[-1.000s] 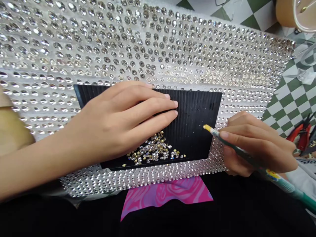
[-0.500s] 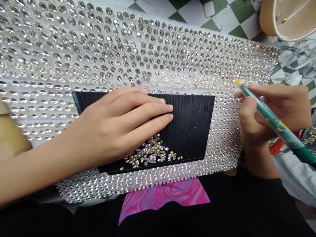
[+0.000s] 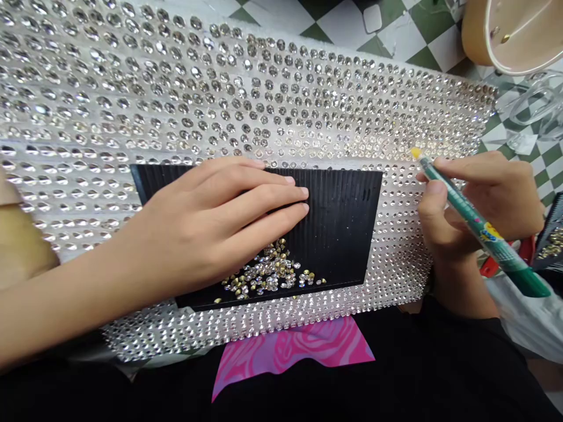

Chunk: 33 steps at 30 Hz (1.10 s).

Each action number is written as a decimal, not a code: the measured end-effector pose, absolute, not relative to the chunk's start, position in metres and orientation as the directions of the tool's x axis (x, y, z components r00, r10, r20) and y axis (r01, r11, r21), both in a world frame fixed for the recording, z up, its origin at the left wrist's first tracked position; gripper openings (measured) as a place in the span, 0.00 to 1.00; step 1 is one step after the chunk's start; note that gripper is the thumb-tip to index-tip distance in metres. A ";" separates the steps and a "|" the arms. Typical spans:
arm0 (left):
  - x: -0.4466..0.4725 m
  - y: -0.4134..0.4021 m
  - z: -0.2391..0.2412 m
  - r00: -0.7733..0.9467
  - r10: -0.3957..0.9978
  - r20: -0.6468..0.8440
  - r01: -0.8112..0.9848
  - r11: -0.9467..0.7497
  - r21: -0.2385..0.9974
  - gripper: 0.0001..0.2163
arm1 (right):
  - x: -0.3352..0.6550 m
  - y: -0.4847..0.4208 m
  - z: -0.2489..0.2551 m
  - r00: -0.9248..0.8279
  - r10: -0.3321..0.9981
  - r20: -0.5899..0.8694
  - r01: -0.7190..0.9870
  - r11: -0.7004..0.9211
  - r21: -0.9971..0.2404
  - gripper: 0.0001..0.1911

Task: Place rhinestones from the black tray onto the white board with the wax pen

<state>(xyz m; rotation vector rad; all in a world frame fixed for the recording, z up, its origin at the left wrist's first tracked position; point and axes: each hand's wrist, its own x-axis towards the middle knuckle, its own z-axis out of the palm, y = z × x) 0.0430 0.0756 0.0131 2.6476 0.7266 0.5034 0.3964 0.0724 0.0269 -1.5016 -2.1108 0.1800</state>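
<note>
A large white panel (image 3: 132,94) studded with rows of clear rhinestones fills most of the view. On it lies a black ribbed tray (image 3: 343,223) holding a small heap of loose rhinestones (image 3: 268,275). My left hand (image 3: 211,223) rests flat on the tray, fingers stretched out together, just above the heap. My right hand (image 3: 475,205) pinches a green picker pen (image 3: 475,220). The pen's yellow tip touches the panel among its stones, right of the tray's upper corner.
A pink and purple patterned sheet (image 3: 299,349) pokes out under the panel's near edge, over black cloth. A green and white checked surface (image 3: 396,41) lies behind. A tan round container (image 3: 514,29) sits top right, with clear plastic pieces (image 3: 528,111) and red-handled pliers (image 3: 505,258) at the right.
My right hand lifted the pen from the tray's right side up to the panel, upper right of the tray, then slid the tip slightly left. My left hand stayed on the tray.
</note>
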 end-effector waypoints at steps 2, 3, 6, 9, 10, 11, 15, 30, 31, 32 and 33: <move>0.044 0.076 0.014 0.814 0.522 0.255 0.412 -0.829 0.379 0.19 | 0.397 0.073 0.026 -0.254 0.891 0.375 0.825 0.403 -0.397 0.12; 0.045 0.075 0.013 0.821 0.511 0.255 0.409 -0.837 0.364 0.19 | 0.397 0.073 0.026 -0.268 0.886 0.379 0.823 0.415 -0.388 0.13; 0.046 0.073 0.009 0.808 0.524 0.269 0.420 -0.833 0.361 0.18 | 0.397 0.072 0.026 -0.269 0.885 0.380 0.841 0.408 -0.356 0.13; 0.047 0.069 0.003 0.755 0.573 0.320 0.438 -0.803 0.403 0.17 | 0.397 0.072 0.024 -0.242 0.899 0.366 0.848 0.379 -0.371 0.13; 0.047 0.068 0.002 0.744 0.582 0.328 0.440 -0.797 0.415 0.17 | 0.397 0.072 0.023 -0.236 0.899 0.369 0.841 0.379 -0.385 0.14; 0.047 0.068 0.001 0.741 0.587 0.325 0.443 -0.792 0.421 0.18 | 0.397 0.073 0.022 -0.232 0.895 0.381 0.832 0.385 -0.398 0.14; 0.046 0.069 0.004 0.766 0.578 0.281 0.448 -0.793 0.412 0.19 | 0.395 0.077 0.020 -0.206 0.882 0.425 0.819 0.393 -0.418 0.11; 0.048 0.075 0.007 0.804 0.521 0.287 0.408 -0.834 0.372 0.15 | 0.386 0.080 0.028 -0.076 0.964 0.257 0.854 0.196 -0.482 0.11; 0.047 0.075 0.008 0.806 0.521 0.281 0.405 -0.831 0.382 0.15 | 0.387 0.080 0.028 -0.083 0.959 0.271 0.848 0.211 -0.486 0.11; 0.046 0.075 0.008 0.803 0.526 0.280 0.406 -0.827 0.389 0.16 | 0.388 0.079 0.027 -0.090 0.955 0.284 0.844 0.224 -0.486 0.11; 0.045 0.075 0.009 0.796 0.535 0.283 0.412 -0.822 0.395 0.16 | 0.388 0.077 0.027 -0.096 0.952 0.289 0.842 0.233 -0.487 0.11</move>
